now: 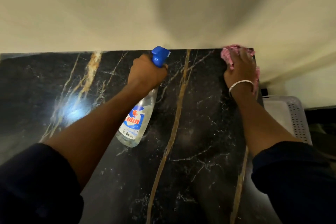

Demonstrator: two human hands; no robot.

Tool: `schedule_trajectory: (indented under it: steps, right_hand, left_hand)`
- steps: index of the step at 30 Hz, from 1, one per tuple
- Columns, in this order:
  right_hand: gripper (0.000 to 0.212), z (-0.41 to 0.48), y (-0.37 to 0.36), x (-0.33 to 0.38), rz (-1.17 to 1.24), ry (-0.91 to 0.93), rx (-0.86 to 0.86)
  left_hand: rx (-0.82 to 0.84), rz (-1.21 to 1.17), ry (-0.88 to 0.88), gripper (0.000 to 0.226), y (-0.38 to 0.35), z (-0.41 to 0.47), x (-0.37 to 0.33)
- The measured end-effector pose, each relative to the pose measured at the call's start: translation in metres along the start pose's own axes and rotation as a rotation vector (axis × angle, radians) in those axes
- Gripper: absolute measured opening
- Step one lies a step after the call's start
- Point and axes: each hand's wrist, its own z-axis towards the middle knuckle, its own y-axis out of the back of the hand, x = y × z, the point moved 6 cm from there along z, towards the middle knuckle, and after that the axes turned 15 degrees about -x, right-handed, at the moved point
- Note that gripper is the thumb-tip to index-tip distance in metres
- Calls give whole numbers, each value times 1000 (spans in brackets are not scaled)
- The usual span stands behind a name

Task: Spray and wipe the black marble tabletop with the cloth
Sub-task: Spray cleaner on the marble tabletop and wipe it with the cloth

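Note:
The black marble tabletop (pixel 200 132), veined in gold and white, fills the lower half of the view. My left hand (pixel 147 73) grips the neck of a clear spray bottle (pixel 134 123) with a blue trigger head, held above the middle of the top with its nozzle toward the wall. My right hand (pixel 240 71) presses a pink cloth (pixel 228 55) flat onto the far right corner of the tabletop; a silver bangle sits on that wrist. Most of the cloth is hidden under the hand.
A cream wall (pixel 163 14) rises straight behind the table's far edge. A white perforated plastic basket (pixel 294 120) stands just off the table's right edge. A bright light glare lies on the marble at the left.

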Motion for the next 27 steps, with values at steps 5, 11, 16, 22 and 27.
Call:
schedule_trajectory:
  steps: [5,11,16,22,27]
  right_hand:
    - [59,-14,-6,35,-100,-227,-56]
    - [61,-43,-38,156,-97,-209,29]
    - [65,-77,-60,279,-30,-137,58]
    - [60,-119,-84,422,20,14,148]
    - [61,-135,-97,482,28,126,195]
  left_hand:
    - [-9,-13,5,24,29,7,29]
    - [-11,-5,-21,26,81,30,79]
    - [-6,-2,-2,21,134,54,131]
    - [-69,23,29,18,193,75,190]
    - [-81,34,33,25,228,79,232]
